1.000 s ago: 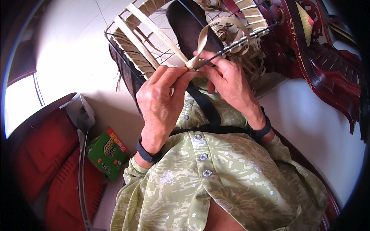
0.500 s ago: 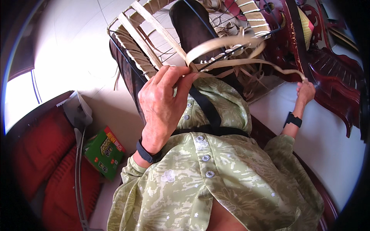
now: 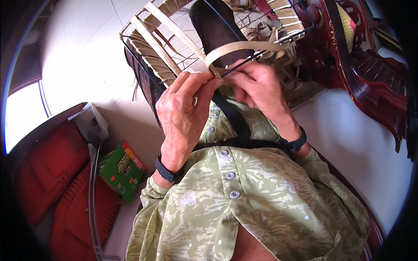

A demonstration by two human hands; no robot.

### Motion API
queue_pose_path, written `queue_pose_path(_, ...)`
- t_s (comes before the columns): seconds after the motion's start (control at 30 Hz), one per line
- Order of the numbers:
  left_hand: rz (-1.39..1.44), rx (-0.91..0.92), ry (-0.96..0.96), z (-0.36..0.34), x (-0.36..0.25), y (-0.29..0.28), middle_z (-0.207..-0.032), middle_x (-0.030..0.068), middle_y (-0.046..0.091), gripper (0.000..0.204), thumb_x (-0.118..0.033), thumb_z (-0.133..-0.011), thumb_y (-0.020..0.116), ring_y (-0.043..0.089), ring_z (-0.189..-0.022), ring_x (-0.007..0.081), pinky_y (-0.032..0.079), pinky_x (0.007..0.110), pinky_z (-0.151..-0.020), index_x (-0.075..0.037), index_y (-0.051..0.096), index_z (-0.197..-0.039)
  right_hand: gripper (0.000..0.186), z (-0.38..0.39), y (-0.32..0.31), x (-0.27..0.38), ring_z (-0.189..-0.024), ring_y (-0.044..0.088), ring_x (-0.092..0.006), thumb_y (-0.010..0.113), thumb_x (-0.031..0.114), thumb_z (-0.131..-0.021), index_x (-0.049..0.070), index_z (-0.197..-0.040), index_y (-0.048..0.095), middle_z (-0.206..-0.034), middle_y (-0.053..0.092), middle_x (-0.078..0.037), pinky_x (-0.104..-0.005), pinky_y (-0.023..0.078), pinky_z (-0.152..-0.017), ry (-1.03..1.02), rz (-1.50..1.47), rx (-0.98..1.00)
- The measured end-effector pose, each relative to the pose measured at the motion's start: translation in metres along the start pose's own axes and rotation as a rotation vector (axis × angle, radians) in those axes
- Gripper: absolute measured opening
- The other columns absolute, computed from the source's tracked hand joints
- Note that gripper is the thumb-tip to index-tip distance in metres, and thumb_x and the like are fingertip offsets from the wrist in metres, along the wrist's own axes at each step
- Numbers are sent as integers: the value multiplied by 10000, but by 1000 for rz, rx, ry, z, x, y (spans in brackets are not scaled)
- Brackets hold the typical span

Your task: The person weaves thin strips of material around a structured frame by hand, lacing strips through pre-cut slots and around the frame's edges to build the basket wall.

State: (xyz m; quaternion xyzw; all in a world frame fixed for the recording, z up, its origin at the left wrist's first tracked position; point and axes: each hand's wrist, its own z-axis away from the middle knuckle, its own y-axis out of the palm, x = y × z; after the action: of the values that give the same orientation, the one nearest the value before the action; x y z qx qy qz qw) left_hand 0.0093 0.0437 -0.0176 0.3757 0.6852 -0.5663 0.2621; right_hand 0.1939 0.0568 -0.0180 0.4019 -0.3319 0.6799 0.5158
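Across my lap lies a black wire frame [image 3: 146, 67], its sides partly wrapped with flat tan strips. Two pale strips [image 3: 174, 32] run side by side from the far edge to the near wire. My left hand [image 3: 183, 106] is closed at that near wire, thumb and fingers pinching a tan strip [image 3: 244, 46] that loops up and over to the right. Close beside it, my right hand [image 3: 259, 87] has its thumb and forefinger together at the same wire. Its fingers are slightly blurred, and whatever lies between them is mostly hidden.
Loose tan strips [image 3: 285, 82] lie heaped beyond my right hand. Carved dark-red wooden furniture [image 3: 370, 87] stands on the right. To the left are a green box [image 3: 123, 171], a grey-white object with a long handle [image 3: 92, 124] and red cushions [image 3: 52, 174].
My right hand has come in from the far right, where it was pulling a strip out taut, to the wire beside my left hand. The left hand keeps its pinch.
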Motion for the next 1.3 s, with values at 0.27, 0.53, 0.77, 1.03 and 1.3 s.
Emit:
queue_pose_path(0.27,-13,29,-53,2,-4,-4,-767,45,653,111,-90,-834,769,607,-621,146,481,277,-587,-44,712,-917,224,60,-192,-59,-484,531,-92,581,217,-927,19,-946,684,-658,657,-62,-261,435,-460,85,257,-1134)
queue_pose_path(0.53,-65,61,-40,-4,-7,-2,-765,43,631,97,-148,-830,763,608,-625,245,480,343,-589,-92,716,-894,479,52,-189,-64,-603,683,-167,652,212,-930,84,-1380,549,-828,720,-135,-284,518,-490,393,817,-917)
queue_pose_path(0.77,-5,75,-44,-7,-8,-5,-801,58,659,106,-111,-827,751,637,-654,265,503,347,-601,-82,721,-924,283,13,5,-31,-835,636,-272,822,175,-784,61,-1006,688,-912,655,-71,-405,507,-745,-484,693,-309)
queue_pose_path(1.03,-13,100,-13,1,3,-8,-849,55,667,195,-134,-768,802,658,-728,230,520,327,-636,-63,699,-918,157,44,-20,14,-520,469,-83,757,135,-864,29,-832,645,-603,545,-18,-269,396,-498,-273,498,-101)
queue_pose_path(1.3,48,139,-8,4,6,-10,-775,70,615,204,-14,-793,781,631,-681,164,501,283,-617,-24,697,-979,283,28,-29,45,-617,596,-203,701,35,-784,134,-1049,710,-692,530,-15,-328,494,-533,-923,1095,-108)
